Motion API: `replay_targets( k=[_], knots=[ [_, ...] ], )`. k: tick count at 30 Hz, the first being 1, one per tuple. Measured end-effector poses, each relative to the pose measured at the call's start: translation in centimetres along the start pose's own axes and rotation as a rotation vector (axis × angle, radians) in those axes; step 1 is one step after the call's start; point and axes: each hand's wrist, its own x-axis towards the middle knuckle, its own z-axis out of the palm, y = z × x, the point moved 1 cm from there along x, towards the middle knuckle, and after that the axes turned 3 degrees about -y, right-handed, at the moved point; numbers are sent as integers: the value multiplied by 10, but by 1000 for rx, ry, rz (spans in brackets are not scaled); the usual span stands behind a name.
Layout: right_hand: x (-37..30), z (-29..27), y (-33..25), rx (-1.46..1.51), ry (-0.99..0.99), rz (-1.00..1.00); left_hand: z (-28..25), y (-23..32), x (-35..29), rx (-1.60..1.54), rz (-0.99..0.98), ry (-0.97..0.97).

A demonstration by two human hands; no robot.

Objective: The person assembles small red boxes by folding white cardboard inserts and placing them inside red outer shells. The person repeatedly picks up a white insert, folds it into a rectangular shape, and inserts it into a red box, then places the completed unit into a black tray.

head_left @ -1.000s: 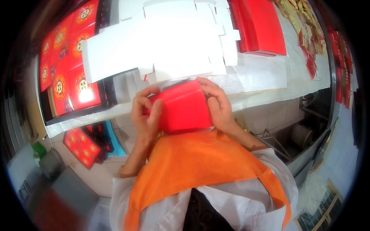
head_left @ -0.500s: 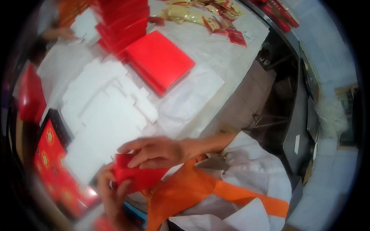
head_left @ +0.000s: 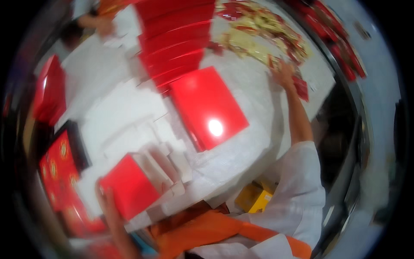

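Note:
A small red carton (head_left: 131, 186) with white inner flaps rests at the front of the table, and my left hand (head_left: 108, 200) grips its left side. Its flaps stand out toward the right, over the pile of white cardboard blanks (head_left: 116, 125). My right arm is stretched far across the table. At its end my right hand (head_left: 282, 74) reaches the edge of a heap of gold and red packets (head_left: 258, 39), its fingers extended and somewhat blurred. Whether a packet is between them does not show clearly.
A tall stack of red boxes (head_left: 177, 39) rises at the back, with a flat red box (head_left: 209, 108) before it. Patterned red boxes (head_left: 58, 168) lie at the left. A yellow box (head_left: 252, 197) sits below the table edge. Another person's hand (head_left: 103, 26) is at the far left.
My right hand has left the red carton and moved far right to the packets. The carton, now with its white flaps showing, is in my left hand alone. The view has shifted.

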Motion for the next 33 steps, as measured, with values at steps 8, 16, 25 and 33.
replay_targets(
  k=[8,16,25,33],
  knots=[
    [22,2,46,-140,-359,-13,5,19,6,24,-68,79],
    [-118,-152,-57,1490,-110,400,-3,6,-5,-71,13,151],
    [-205,-199,-372,1618,-294,-77,2,-4,-11,40,177,138],
    [-218,-165,-430,1542,-425,77,3,-28,-12,-224,263,46]
  ],
)
